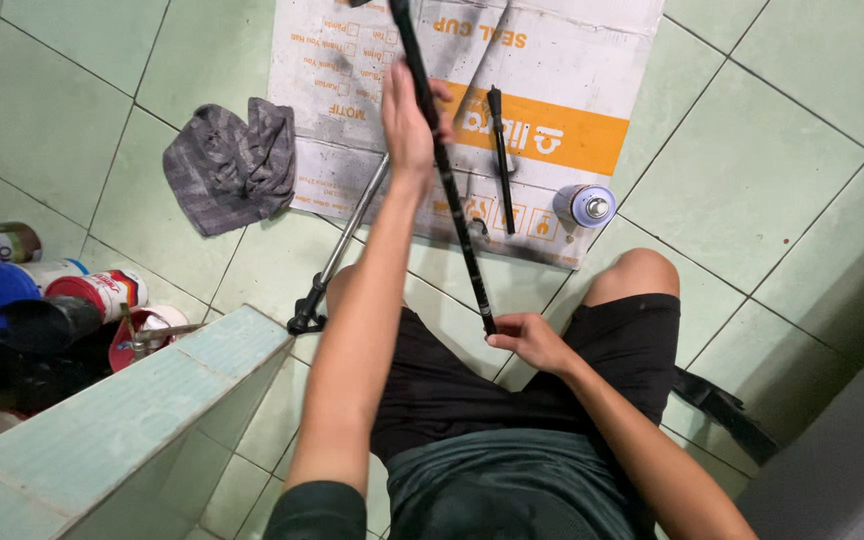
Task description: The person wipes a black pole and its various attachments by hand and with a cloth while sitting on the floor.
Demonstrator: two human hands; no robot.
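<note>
Two bare hands grip one long black rod, held slantwise above a tiled floor. The left hand is closed around the rod's upper part, fingers curled over the shaft; the right hand pinches its lower end, fingertips closed on the tip just above the person's black shorts. Beyond the left fingers lies a flattened cardboard sheet with an orange band, carrying a shorter black rod just right of the held one and a spray can on its side at the cardboard's near corner. A grey metal tube with a black end runs beneath the left forearm. Further left of the fingers sit a crumpled grey cloth and, well apart, a cluster of paint cans behind a pale tiled ledge.
</note>
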